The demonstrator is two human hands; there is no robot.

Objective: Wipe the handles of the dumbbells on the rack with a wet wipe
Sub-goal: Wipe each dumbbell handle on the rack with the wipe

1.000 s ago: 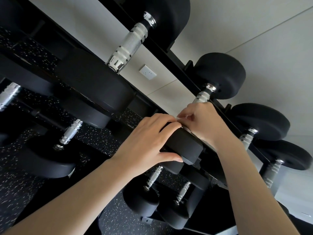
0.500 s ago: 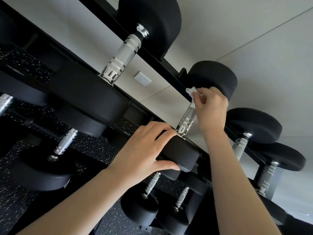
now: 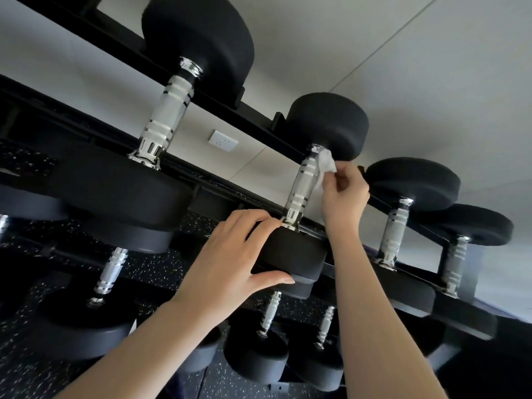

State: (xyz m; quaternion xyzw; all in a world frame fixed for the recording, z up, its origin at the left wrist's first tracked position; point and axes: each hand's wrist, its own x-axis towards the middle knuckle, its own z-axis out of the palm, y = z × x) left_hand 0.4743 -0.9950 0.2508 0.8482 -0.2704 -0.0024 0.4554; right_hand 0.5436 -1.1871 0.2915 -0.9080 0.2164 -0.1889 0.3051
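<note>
Black dumbbells with knurled silver handles lie across the black rack (image 3: 253,131). My left hand (image 3: 233,254) grips the near black head (image 3: 293,251) of one dumbbell on the top tier. Its silver handle (image 3: 302,188) is bare along most of its length. My right hand (image 3: 344,194) pinches a crumpled white wet wipe (image 3: 325,165) and holds it against the right side of that handle, near the far head (image 3: 328,122).
A bigger dumbbell (image 3: 169,113) lies to the left on the same tier and two smaller ones (image 3: 394,228) to the right. Lower tiers hold several more dumbbells (image 3: 270,312). A white wall socket (image 3: 223,141) sits behind the rack; speckled black floor lies below.
My right hand slid the wipe from the handle's near end up to its far end, then moved off to the handle's right side. The left hand kept its grip on the near head.
</note>
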